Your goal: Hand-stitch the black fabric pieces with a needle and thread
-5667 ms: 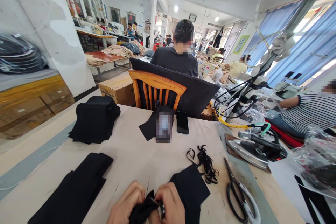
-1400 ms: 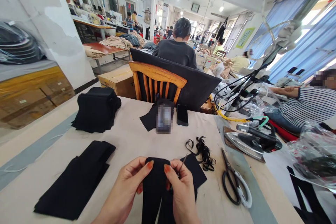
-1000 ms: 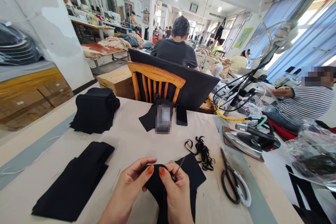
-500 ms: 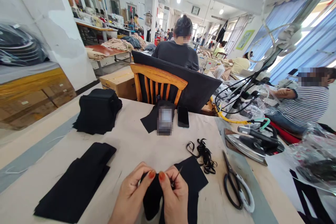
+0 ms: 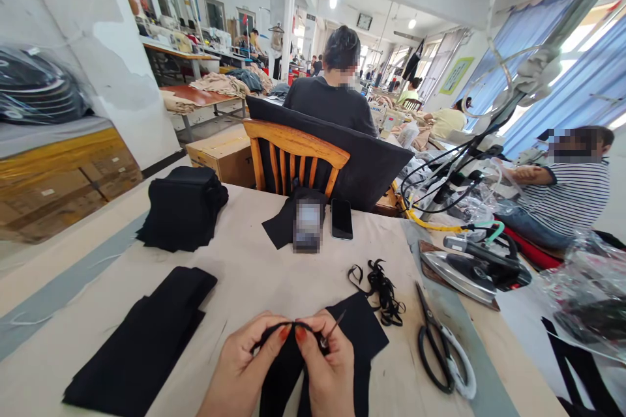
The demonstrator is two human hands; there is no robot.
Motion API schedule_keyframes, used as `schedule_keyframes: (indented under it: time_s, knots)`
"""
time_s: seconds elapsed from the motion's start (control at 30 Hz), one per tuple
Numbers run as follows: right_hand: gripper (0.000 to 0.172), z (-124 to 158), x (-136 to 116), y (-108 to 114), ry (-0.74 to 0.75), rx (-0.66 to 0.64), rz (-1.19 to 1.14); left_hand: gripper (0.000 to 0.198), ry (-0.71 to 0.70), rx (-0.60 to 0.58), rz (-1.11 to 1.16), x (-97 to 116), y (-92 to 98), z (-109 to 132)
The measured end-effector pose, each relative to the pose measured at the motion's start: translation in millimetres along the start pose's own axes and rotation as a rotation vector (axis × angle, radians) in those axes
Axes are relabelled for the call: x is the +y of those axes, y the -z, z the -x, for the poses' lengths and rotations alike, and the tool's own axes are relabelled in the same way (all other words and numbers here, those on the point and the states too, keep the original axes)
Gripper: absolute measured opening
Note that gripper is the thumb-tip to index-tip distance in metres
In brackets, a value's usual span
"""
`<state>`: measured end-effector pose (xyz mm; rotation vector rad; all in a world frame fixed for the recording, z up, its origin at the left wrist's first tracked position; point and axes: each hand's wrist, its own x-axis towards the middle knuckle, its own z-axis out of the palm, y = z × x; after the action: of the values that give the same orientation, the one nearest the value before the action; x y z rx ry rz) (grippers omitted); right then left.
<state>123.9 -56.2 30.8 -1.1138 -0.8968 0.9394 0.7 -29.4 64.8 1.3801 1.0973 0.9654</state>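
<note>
At the near edge of the table (image 5: pixel 254 273), the left hand (image 5: pixel 239 371) and right hand (image 5: pixel 328 374) pinch a black fabric piece (image 5: pixel 283 378) between thumbs and forefingers. The right hand also grips a thin metal pin (image 5: pixel 333 328). Scissors (image 5: pixel 443 355) lie just to the right, and tangled black straps (image 5: pixel 384 290) lie farther off.

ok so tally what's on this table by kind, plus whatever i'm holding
black fabric stacks: 2
loose black fabric pieces: 2
held black fabric piece: 1
thin metal tool: 1
phones: 2
scissors: 1
iron: 1
black strap tangle: 1
total: 11
</note>
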Motion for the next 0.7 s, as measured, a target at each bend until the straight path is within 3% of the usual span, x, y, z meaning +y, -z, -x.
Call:
schedule_keyframes:
  time_s: [0.13,0.3,0.5,0.7]
  knots:
    - [0.032,1.5,1.5,1.4,-0.003,-0.025,0.007,0.03,-0.057,0.044,-0.1,-1.6,-2.2,2.2]
    - [0.037,3.5,-3.1,-2.0,-0.076,-0.01,-0.047,0.042,-0.001,0.075,-0.149,-9.8,-4.4,0.1]
    - [0.023,1.6,-1.2,-2.5,-0.145,0.008,-0.117,0.027,0.073,0.011,-0.024,-5.9,-2.2,-2.0]
    - [0.032,-1.1,1.3,-3.5,-0.275,0.024,-0.132,0.021,0.056,0.017,-0.019,-3.0,2.2,-0.9]
